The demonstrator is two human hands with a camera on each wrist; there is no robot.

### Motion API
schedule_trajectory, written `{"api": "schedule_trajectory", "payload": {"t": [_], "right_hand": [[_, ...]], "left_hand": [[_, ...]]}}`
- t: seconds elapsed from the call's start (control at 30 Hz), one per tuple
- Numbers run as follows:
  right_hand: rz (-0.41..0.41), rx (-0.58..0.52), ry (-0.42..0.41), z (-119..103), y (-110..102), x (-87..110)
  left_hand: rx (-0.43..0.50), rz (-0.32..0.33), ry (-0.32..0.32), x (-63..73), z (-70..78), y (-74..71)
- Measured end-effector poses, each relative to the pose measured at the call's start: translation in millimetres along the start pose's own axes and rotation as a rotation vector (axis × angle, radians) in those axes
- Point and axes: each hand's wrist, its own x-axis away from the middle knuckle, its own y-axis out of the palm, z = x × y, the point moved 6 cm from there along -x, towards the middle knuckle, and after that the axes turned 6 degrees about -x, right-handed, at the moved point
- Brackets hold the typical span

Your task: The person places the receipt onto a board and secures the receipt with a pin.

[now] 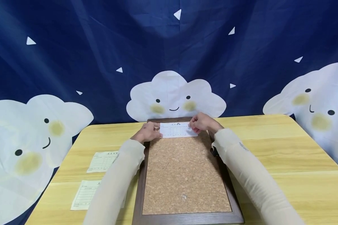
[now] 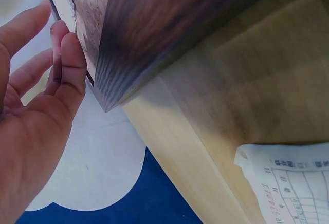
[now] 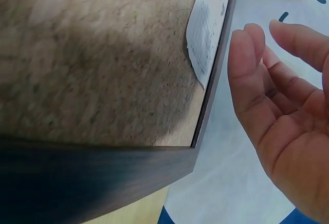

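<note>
A white printed slip of paper [image 1: 174, 130] lies across the top of a cork board [image 1: 186, 175] with a dark wood frame. My left hand [image 1: 150, 132] is at the slip's left end, fingertips at its edge. At the right end is my right hand [image 1: 200, 122], its fingertips over the slip in the head view. The right wrist view shows the fingers of that hand [image 3: 247, 54] bent and a small gap before the thumb, with nothing seen between. In the left wrist view the left fingers [image 2: 72, 54] are loosely bent beside the frame corner.
Two more printed slips lie on the wooden table left of the board, an upper one [image 1: 101, 162] and a lower one [image 1: 85, 195], partly behind the left sleeve [image 1: 115, 181]. A blue curtain [image 1: 101, 47] with white clouds hangs behind the table [image 1: 284, 150].
</note>
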Motion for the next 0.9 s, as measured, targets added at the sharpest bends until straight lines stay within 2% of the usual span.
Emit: {"api": "schedule_trajectory", "payload": {"t": [0.37,0.6,0.9], "right_hand": [[-0.007,-0.038,-0.001,5,-1,14.5],[-0.027,-0.062,-0.024,7,5,26.1],[-0.044,-0.047,-0.044,9,3,41.5]], "left_hand": [[0.074,-0.023,0.069,8.0,3.4,1.6],[0.010,0.014,0.132,17.8,5.8,-3.6],[-0.014,0.060,0.155,27.4,6.3,-6.4]]}}
